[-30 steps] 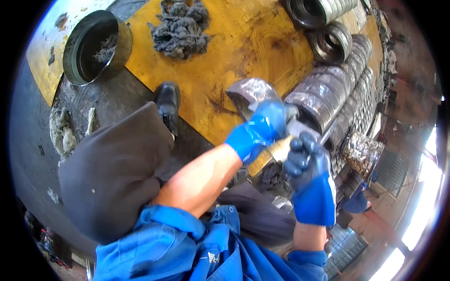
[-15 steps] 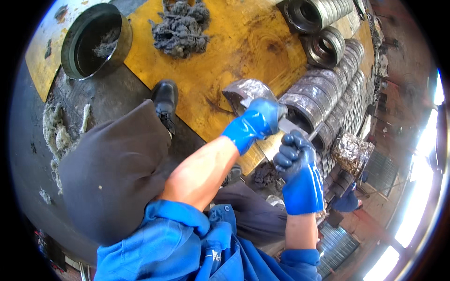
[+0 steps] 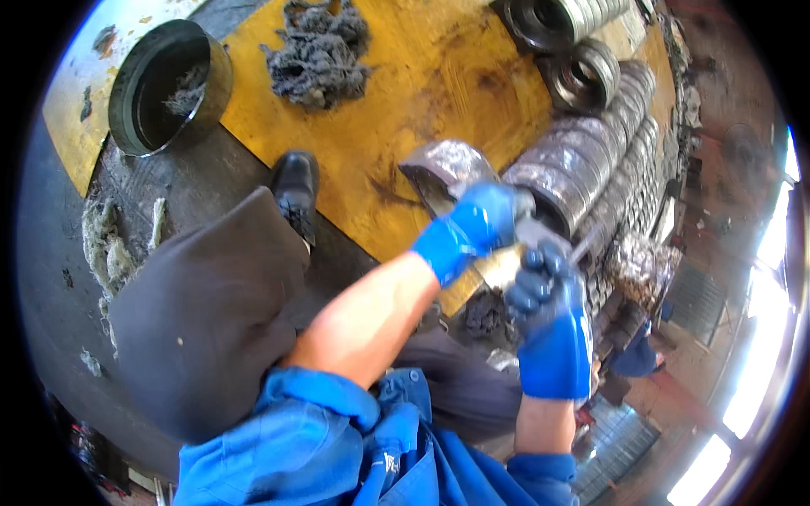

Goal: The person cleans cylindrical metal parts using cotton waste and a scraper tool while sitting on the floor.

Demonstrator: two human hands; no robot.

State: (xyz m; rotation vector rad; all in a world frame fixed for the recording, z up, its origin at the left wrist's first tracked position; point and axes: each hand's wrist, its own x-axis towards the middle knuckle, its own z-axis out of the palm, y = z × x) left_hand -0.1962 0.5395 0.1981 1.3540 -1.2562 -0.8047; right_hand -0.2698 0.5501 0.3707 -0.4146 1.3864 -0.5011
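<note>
My left hand (image 3: 479, 223), in a blue rubber glove, is closed around one end of a flat grey metal piece (image 3: 533, 231). My right hand (image 3: 550, 316), gloved alike with dark, oily fingers, is closed at the other end of that piece. A thin grey rod (image 3: 588, 242) sticks out beyond the right fist. Motion blurs both hands, and the fingers hide most of what they grip. Just beyond the left hand, a curved metal shell (image 3: 449, 162) rests on the yellow board (image 3: 413, 93). Metal rings (image 3: 567, 164) lie in rows to the right of my hands.
At the far left stands a round metal pan (image 3: 222, 80) with grey fluff inside. A clump of grey fibre waste (image 3: 319, 55) lies on the board. More ring stacks (image 3: 582, 74) are at the far right. My black shoe (image 3: 294, 181) is by the board's edge.
Both hands have shifted slightly right, still gripping the flat metal piece and staying close together. The right hand is also a little lower. The view has shifted slightly.
</note>
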